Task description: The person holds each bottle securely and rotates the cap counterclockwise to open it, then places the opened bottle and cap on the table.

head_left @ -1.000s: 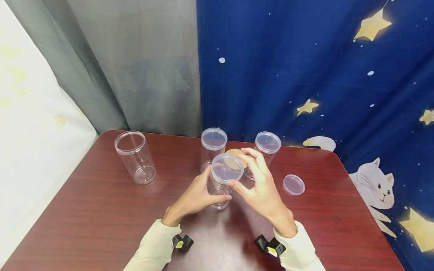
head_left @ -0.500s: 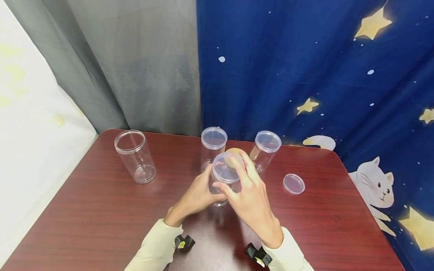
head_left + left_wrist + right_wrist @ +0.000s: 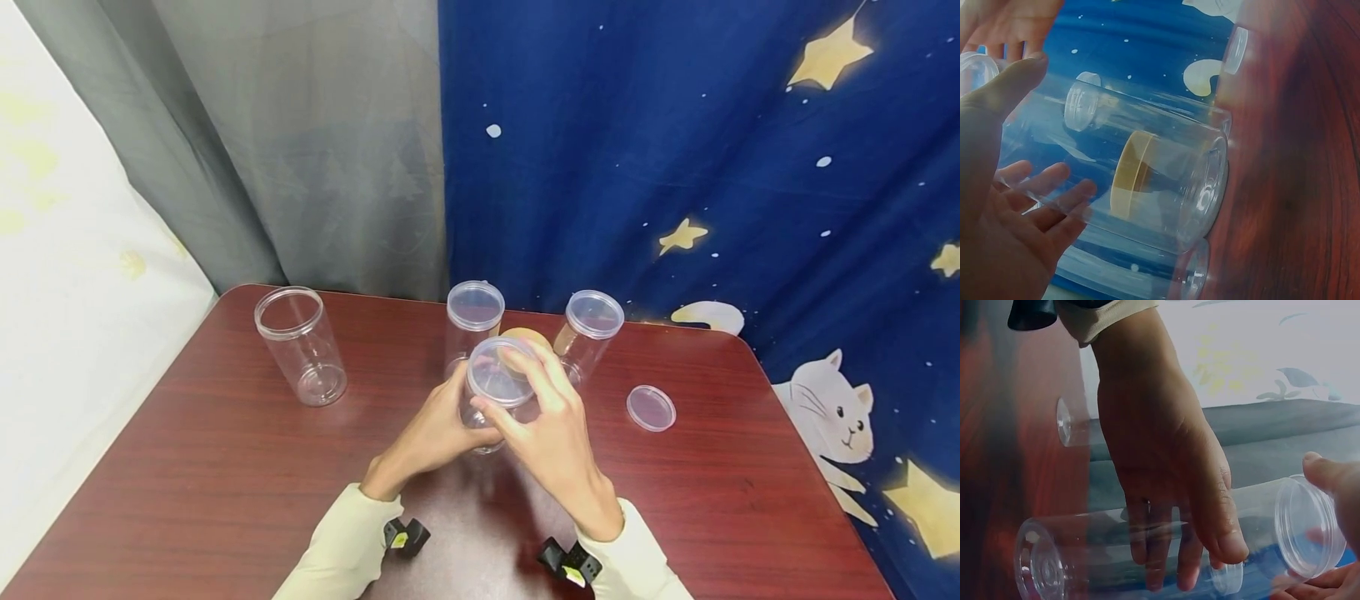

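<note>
Near the middle of the table, my left hand holds a tall clear plastic jar, its thumb and fingers around the body. A translucent lid covers the jar's top. My right hand grips this lid from the right, thumb on the near side and fingers over the far edge. In the right wrist view, the right hand's thumb and fingers lie at the lid's rim, while the left hand is farther down the body. Through the clear wall nothing shows inside the jar.
Two lidded clear jars stand behind, with a tan round lid between them. An uncovered clear jar stands at the left. One loose translucent lid lies on the table at the right. Curtains hang behind the table.
My right hand has moved left and closed in over the lid, its thumb shifting left along the near rim. The held jar has risen slightly in view; my left hand keeps its hold.
</note>
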`<action>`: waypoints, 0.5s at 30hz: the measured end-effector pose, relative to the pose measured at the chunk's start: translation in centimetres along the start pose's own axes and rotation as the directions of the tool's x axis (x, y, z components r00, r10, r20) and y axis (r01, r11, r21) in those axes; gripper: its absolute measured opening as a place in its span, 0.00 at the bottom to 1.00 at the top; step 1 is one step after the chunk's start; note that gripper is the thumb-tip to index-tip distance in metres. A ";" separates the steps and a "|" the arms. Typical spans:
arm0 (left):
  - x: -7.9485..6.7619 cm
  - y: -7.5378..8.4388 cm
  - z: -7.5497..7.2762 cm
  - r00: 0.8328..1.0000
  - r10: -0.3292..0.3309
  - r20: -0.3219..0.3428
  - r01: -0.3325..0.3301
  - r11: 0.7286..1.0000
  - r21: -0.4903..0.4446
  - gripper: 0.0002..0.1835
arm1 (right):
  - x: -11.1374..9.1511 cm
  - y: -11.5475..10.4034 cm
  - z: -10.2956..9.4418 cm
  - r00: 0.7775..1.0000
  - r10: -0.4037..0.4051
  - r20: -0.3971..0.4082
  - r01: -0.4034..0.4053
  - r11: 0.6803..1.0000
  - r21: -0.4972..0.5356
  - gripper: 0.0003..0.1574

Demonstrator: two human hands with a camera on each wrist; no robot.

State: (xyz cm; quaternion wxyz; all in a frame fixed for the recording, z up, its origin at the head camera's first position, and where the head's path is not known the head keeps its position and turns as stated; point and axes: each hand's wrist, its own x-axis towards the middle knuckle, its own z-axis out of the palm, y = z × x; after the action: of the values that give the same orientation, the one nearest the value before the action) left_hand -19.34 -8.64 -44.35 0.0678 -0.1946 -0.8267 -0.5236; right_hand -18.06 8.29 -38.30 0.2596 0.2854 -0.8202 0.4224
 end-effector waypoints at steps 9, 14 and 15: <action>-0.1 0.0 -0.2 0.999 0.001 0.034 -0.001 1.000 -0.007 0.49 | 0.4 0.6 -0.4 0.999 -0.026 0.031 0.022 0.993 0.115 0.35; -0.1 0.1 -0.3 0.998 -0.022 0.053 0.023 1.000 -0.012 0.48 | 0.8 0.8 -0.8 0.996 -0.047 0.075 0.034 0.987 0.159 0.35; -0.1 0.1 -0.4 0.998 -0.024 0.057 0.025 1.000 -0.018 0.48 | 0.9 0.9 -0.9 0.995 -0.047 0.083 0.033 0.985 0.167 0.35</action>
State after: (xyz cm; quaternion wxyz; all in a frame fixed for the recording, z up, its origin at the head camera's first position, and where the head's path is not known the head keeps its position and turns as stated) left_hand -19.26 -8.92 -44.11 0.0363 -0.1999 -0.8256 -0.5264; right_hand -19.11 9.24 -37.73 0.2076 0.3404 -0.7870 0.4708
